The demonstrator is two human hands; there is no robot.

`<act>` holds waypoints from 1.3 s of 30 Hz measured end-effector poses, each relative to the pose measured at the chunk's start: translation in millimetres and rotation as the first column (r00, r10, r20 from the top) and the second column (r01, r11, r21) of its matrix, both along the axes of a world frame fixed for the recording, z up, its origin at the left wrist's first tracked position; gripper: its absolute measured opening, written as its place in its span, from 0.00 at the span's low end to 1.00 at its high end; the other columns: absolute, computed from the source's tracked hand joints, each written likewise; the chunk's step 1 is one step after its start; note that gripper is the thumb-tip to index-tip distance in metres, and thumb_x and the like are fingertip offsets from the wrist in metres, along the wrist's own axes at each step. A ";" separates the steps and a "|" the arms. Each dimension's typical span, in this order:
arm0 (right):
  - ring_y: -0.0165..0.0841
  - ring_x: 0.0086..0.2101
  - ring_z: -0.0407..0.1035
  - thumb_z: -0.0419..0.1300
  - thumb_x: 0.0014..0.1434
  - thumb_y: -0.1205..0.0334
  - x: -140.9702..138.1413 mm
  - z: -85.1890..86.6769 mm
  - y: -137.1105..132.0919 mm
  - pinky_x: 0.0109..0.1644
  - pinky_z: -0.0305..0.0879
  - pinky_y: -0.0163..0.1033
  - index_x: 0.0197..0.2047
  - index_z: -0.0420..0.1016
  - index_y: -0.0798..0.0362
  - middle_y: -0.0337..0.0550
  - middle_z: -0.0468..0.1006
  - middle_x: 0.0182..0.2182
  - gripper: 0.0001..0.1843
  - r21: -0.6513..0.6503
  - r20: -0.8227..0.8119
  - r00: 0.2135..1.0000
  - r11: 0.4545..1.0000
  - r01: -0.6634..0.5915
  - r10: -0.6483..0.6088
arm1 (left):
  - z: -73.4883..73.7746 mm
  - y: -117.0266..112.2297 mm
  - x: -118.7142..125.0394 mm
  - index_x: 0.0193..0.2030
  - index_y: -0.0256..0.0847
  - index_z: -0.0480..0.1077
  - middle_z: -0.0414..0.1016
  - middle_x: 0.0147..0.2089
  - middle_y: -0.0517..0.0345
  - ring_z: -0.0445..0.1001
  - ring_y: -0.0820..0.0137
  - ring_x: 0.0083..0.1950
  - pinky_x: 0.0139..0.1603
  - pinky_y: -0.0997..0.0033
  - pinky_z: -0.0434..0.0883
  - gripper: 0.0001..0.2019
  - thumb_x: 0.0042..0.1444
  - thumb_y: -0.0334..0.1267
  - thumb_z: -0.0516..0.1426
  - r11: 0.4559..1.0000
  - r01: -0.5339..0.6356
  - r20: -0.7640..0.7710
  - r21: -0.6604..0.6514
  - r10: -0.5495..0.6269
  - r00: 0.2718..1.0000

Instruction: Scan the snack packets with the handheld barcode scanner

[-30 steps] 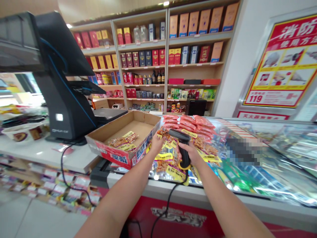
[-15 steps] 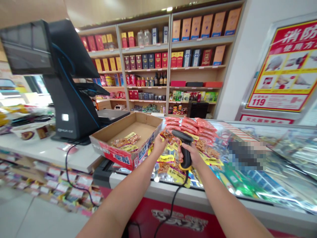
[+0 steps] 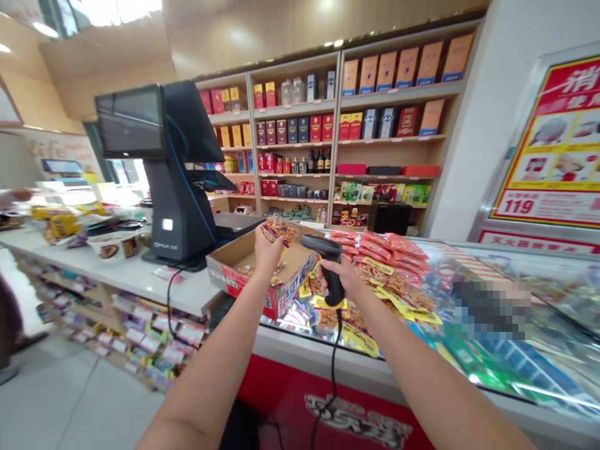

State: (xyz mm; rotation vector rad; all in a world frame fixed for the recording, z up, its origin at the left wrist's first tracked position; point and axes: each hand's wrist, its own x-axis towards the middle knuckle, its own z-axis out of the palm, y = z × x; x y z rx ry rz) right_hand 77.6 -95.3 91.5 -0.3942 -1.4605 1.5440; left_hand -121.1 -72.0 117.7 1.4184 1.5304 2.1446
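My left hand (image 3: pixel 269 251) is closed on a snack packet (image 3: pixel 280 230), holding it up over the open cardboard box (image 3: pixel 225 281). Inside that box lie more snack packets (image 3: pixel 248 269). In my right hand (image 3: pixel 338 273) is a black and yellow barcode scanner (image 3: pixel 332 275), gripped by its handle, its head tilted toward the box. Its cable (image 3: pixel 334 362) hangs down in front of the counter. Beneath and beside the scanner, yellow-labelled snack packets (image 3: pixel 349 319) are spread on the glass counter, with a stack of pink-red packets (image 3: pixel 375 247) behind them.
A black checkout terminal (image 3: pixel 180 181) stands on the white counter (image 3: pixel 187 284) at the left, beside a paper bowl (image 3: pixel 112 245). Glass-topped display cases (image 3: pixel 544 356) with goods extend to the right. Shelves of boxes and bottles (image 3: pixel 295 150) line the back wall.
My left hand has lifted a snack packet from the counter pile and carried it left over the box. The scanner in my right hand has shifted left too. The view has turned left.
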 end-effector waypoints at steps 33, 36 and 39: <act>0.28 0.15 0.65 0.65 0.47 0.54 77.5 -61.1 20.6 0.16 0.63 0.34 0.33 0.68 0.53 0.34 0.73 0.19 0.14 -0.279 -0.132 0.932 0.915 0.293 -0.338 | -123.8 45.9 88.5 0.24 0.43 0.63 0.71 0.24 0.57 0.76 0.60 0.37 0.46 0.67 0.69 0.18 0.28 0.29 0.67 0.865 0.230 -0.383 -0.445 -0.417 0.824; 0.27 0.15 0.64 0.65 0.48 0.54 75.2 -61.7 20.0 0.16 0.64 0.34 0.34 0.69 0.52 0.34 0.73 0.20 0.14 -0.273 -0.130 0.935 0.918 0.287 -0.331 | -121.2 45.4 86.8 0.23 0.43 0.64 0.68 0.21 0.58 0.75 0.58 0.37 0.47 0.63 0.68 0.14 0.32 0.29 0.66 0.879 0.195 -0.366 -0.436 -0.371 0.854; 0.28 0.14 0.64 0.64 0.49 0.53 72.0 -63.8 19.1 0.16 0.63 0.34 0.30 0.69 0.53 0.35 0.72 0.18 0.13 -0.259 -0.075 0.952 0.927 0.271 -0.298 | -118.0 47.0 83.5 0.20 0.43 0.64 0.66 0.19 0.58 0.75 0.58 0.36 0.47 0.62 0.68 0.11 0.39 0.29 0.63 0.895 0.190 -0.258 -0.404 -0.311 0.915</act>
